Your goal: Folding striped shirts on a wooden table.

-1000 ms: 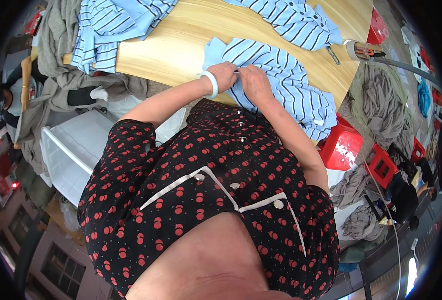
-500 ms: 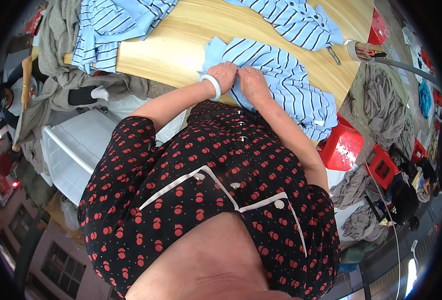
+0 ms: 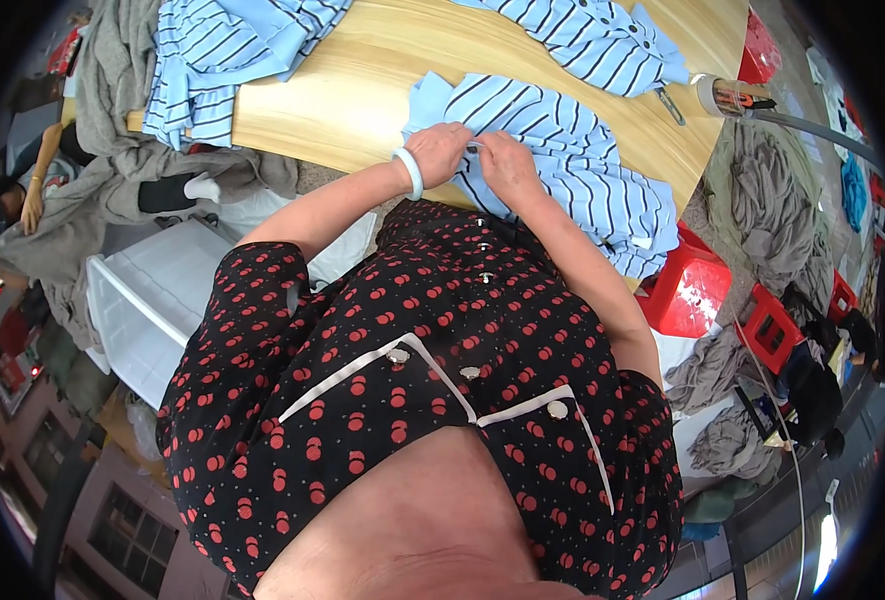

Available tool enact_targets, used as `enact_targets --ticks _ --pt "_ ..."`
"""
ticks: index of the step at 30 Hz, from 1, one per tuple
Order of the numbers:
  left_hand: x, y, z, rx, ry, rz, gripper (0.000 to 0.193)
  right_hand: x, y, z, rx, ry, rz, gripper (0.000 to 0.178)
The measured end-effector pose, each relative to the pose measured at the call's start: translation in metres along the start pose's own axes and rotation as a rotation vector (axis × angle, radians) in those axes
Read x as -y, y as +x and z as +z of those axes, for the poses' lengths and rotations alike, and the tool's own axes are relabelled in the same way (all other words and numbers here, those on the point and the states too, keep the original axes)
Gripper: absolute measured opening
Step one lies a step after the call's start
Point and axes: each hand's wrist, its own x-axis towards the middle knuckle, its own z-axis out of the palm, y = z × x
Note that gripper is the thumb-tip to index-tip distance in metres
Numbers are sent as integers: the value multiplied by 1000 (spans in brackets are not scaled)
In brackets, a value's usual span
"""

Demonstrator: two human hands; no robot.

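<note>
A light blue knit garment with dark and white stripes (image 3: 553, 135) lies bunched on the near part of the wooden table (image 3: 313, 110), its right end hanging over the edge. My left hand (image 3: 439, 152), with a pale bangle at the wrist, pinches the garment's near edge. Close beside it, my right hand (image 3: 510, 168) is closed on the same edge. A short bit of cloth edge with a small dark spot shows between the fingertips; what the spot is I cannot make out.
Striped blue garments (image 3: 233, 50) lie at the far left, and a buttoned one (image 3: 593, 45) at the back. Small metal snips (image 3: 672, 107) lie near a tool cup (image 3: 728, 98). A red stool (image 3: 691, 285) and a white bin (image 3: 143, 290) flank me. At left, a person's hand (image 3: 33, 210) handles grey cloth.
My hands have drawn slightly apart, the left shifting a little left, both still on the garment's edge. The other person's arm at the left has moved outward with the grey cloth.
</note>
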Motion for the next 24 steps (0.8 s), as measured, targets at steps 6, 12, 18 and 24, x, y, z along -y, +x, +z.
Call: enact_targets --ticks 6,12,18,24 --pt "11 1 -8 59 -62 101 9 6 4 -10 100 151 200 11" --pt "18 5 -14 157 -300 -59 14 5 9 -17 196 178 278 14" --pt "40 12 -5 387 -145 -157 19 -20 -13 -24 161 -205 -25 12" --pt "13 46 13 349 -13 -125 24 -20 -20 -22 129 -158 10 9"
